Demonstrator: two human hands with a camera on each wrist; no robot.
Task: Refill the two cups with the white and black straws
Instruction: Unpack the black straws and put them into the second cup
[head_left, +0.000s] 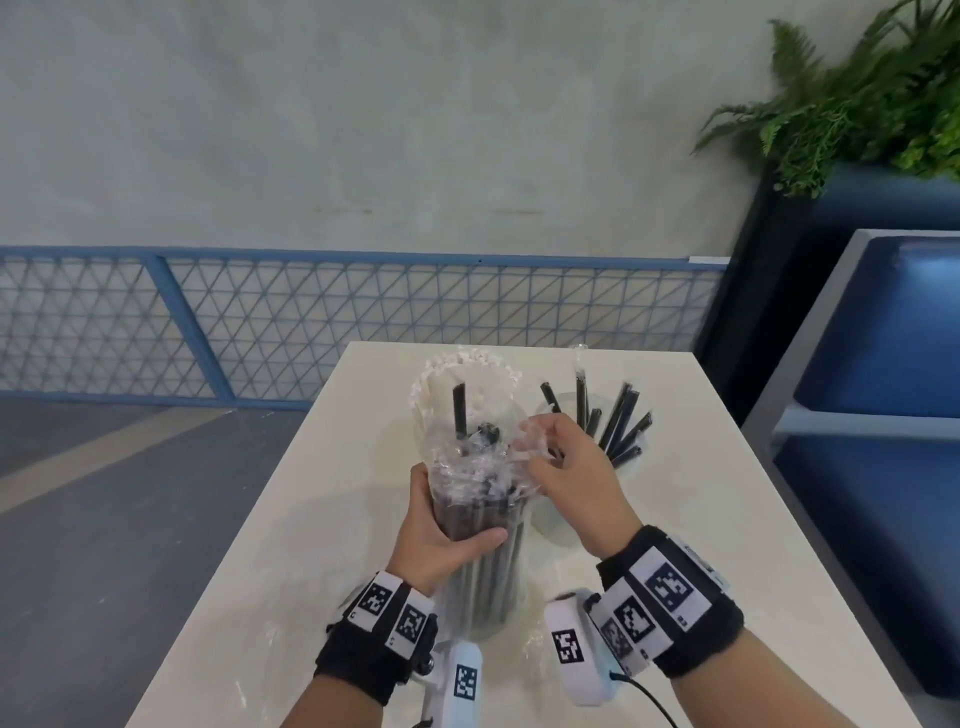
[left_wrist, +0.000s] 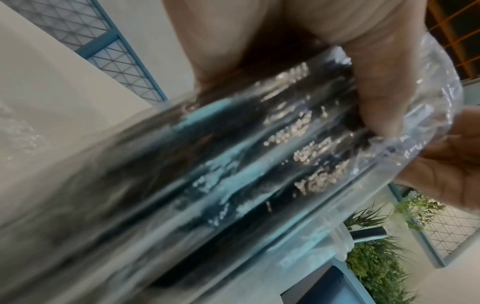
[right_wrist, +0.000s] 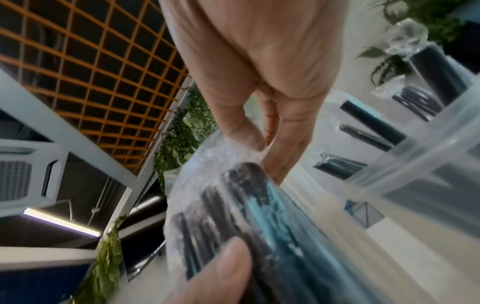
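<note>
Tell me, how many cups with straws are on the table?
2. A clear plastic cup of white straws stands behind the clear bag of black straws; a clear cup of black straws stands right of it, partly hidden.

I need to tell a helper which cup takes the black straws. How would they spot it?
On the white table, look just beyond the right hand. The cup there holds a few loose black straws fanned outward, unlike the neighbouring container packed with white straws.

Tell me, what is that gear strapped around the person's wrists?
Both hands, left hand and right hand, are bare. Each wrist wears a black band carrying square black-and-white coded tags and a white camera pod; a thin black cable trails from the right one.
</note>
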